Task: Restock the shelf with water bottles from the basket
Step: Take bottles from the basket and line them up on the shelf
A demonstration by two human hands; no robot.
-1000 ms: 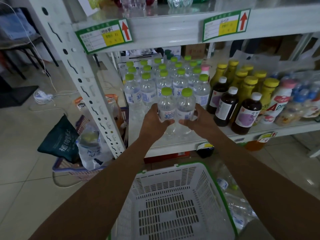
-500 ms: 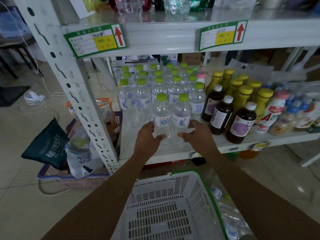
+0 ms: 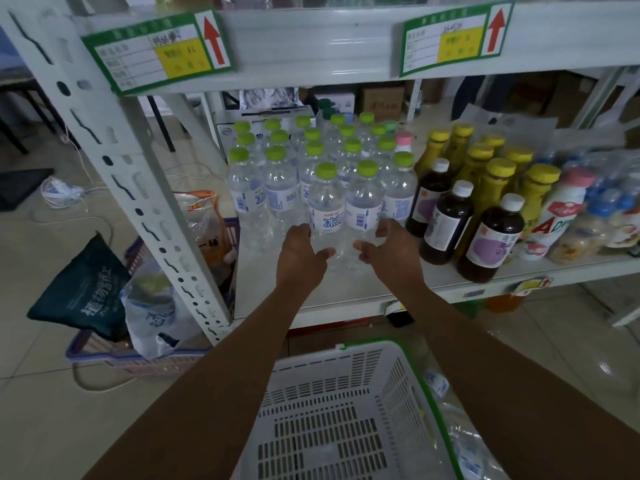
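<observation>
The left hand point(image 3: 300, 259) grips the left water bottle point(image 3: 326, 216) low down. The right hand point(image 3: 394, 259) grips the right water bottle point(image 3: 363, 209) (both stand upright between the hands, on the shelf point(image 3: 263, 292)).

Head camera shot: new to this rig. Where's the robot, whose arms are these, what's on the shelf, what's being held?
There is no robot here. A person wears one wide-angle camera on the head, looking forward and down, so the two bare arms are theirs. The left hand grips one green-capped water bottle low on its body. The right hand grips a second bottle beside it. Both are upright at the front of the shelf; whether they already stand on it is hard to tell. Behind them stand rows of the same water bottles. To the right are dark white-capped bottles and yellow-capped bottles. The white basket sits below, near the person.
</observation>
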